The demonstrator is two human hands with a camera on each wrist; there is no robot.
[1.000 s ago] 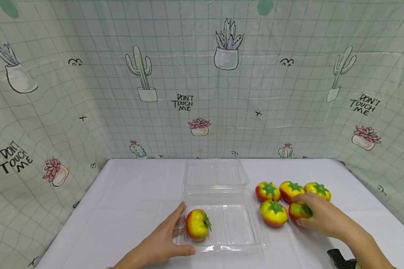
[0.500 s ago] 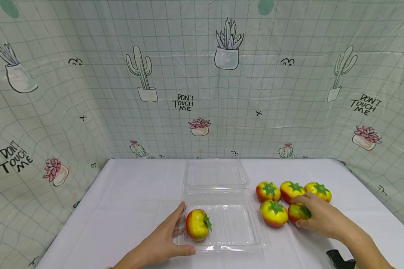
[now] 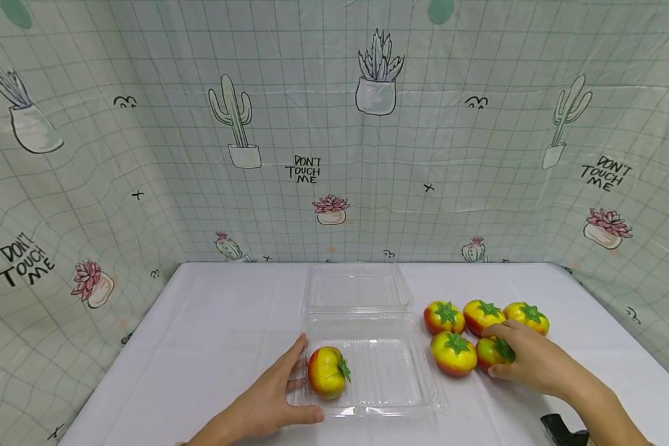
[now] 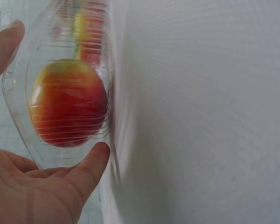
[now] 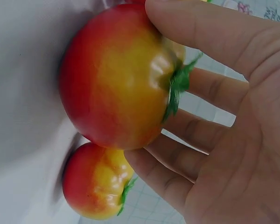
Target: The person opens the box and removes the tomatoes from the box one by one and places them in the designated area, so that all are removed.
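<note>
Thumb and fingers of my right hand (image 3: 526, 359) hold a yellow-red tomato (image 5: 114, 84) with a green leafy top, in the front row of a group on the right. It sits low at the white tabletop. My left hand (image 3: 267, 396) spreads around the left side of a clear plastic clamshell box (image 3: 390, 371), thumb at its front rim, fairly straight fingers along the side. One tomato (image 3: 327, 373) lies on its side inside, at the left. Through the box's ribbed wall, this boxed tomato (image 4: 67, 102) shows in the left wrist view.
The box's lid (image 3: 359, 291) lies folded back behind it. Left of the held tomato is another tomato (image 3: 453, 354); behind them stands a row of tomatoes (image 3: 482, 316). A black strap-like object (image 3: 563, 428) lies near my right forearm. A printed curtain (image 3: 334, 136) encloses the table.
The tomato in my right hand has shifted very slightly left along with the fingers. The left hand, the box and the other tomatoes look unchanged.
</note>
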